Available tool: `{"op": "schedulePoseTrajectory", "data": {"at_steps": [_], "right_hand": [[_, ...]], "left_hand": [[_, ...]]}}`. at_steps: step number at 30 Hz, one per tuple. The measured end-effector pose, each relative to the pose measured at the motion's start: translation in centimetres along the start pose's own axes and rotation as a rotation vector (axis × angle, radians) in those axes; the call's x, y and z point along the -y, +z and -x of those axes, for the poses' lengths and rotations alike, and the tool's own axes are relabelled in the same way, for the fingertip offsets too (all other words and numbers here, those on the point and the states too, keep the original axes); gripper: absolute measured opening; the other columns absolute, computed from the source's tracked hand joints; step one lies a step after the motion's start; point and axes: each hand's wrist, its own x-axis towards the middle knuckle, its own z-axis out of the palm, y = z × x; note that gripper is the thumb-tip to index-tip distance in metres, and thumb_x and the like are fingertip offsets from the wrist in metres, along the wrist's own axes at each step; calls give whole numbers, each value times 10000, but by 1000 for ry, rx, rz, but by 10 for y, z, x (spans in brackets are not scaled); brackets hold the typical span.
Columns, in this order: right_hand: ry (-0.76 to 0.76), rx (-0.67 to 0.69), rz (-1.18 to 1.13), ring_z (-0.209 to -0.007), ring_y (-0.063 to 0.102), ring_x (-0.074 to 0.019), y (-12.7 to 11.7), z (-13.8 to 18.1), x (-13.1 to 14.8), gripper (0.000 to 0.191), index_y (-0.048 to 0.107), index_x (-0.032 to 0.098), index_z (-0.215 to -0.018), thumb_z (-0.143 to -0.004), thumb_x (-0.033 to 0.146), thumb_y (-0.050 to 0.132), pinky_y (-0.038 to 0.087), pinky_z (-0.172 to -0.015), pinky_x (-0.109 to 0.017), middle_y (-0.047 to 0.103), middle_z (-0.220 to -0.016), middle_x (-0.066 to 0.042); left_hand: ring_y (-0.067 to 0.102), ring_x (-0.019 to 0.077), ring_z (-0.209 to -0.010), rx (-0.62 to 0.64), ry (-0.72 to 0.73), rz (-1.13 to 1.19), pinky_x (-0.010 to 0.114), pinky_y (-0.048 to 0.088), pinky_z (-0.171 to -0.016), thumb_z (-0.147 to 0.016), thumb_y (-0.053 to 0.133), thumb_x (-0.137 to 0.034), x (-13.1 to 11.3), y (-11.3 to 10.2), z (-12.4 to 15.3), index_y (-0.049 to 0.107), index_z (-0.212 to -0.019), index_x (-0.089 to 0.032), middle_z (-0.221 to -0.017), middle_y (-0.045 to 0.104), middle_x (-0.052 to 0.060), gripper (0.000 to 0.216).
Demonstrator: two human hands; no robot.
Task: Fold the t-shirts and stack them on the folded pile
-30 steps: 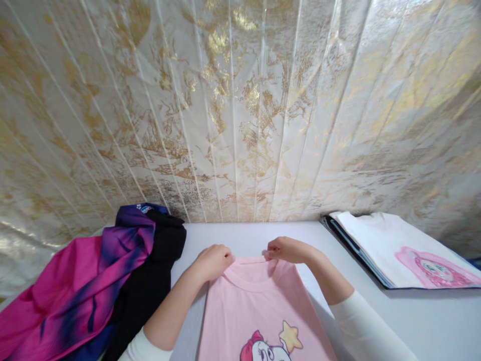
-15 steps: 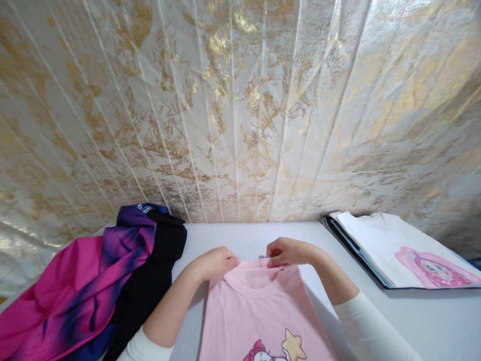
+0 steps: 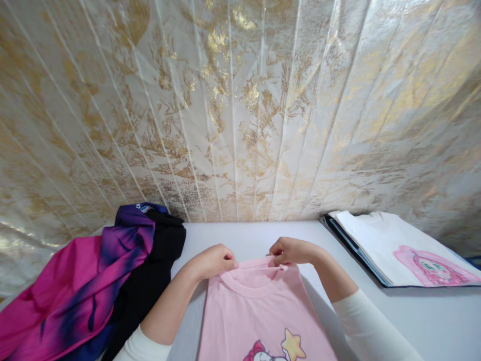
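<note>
A pink T-shirt lies on the white table in front of me, folded narrow, with its collar at the far end. Part of a cartoon print with a red bow and a yellow star shows at the lower edge of the view. My left hand pinches the left side of the collar. On the other side of the neckline, my right hand is closed on the collar's right end. Between the two hands the back neckband is stretched fairly straight.
To the left lies a loose heap of pink-purple and black clothing. A stack of folded shirts, white with a pink print on top, sits at the right. Behind the white table rises a gold-patterned, shiny wall covering.
Both hands keep hold of the collar. My left hand has shifted slightly left and up, and my right hand slightly right. The shirt body stays almost in place.
</note>
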Motion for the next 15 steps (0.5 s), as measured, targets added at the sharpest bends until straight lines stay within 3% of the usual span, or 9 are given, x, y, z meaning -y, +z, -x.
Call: {"op": "schedulePoseTrajectory", "data": {"at_steps": [6,9,12,15], "right_hand": [[7,-8,-10,-531,379,-83,4,-5,2,172,517,174,-594,-654,294,625,263,-489,-205,449,-520,69],[3,-4,-32,-530,390,-86,5,-7,1,174,523,175,-597,-642,299,636,273,-490,-204,455,-518,67],[-4,-11,-61,-528,399,-88,5,-8,-4,168,575,167,-646,-659,325,631,284,-487,-201,482,-533,58],[-20,-19,-87,-548,418,-88,4,-8,-11,214,651,147,-728,-719,348,579,312,-507,-199,539,-593,33]], "left_hand": [[486,140,-592,-56,-64,-84,218,348,-529,-671,578,-326,-2,-1,-2,652,-690,-145,-599,555,-33,197],[577,206,-758,-206,-121,-203,288,423,-700,-726,550,-223,-17,5,0,671,-752,-159,-764,659,30,139],[522,278,-1080,-373,-103,-316,399,346,-939,-824,456,-152,-42,28,8,653,-990,-165,-1105,640,113,258],[453,281,-1231,-285,99,-410,407,304,-1034,-861,500,-238,-60,70,21,582,-1213,-192,-1332,534,106,364]]}}
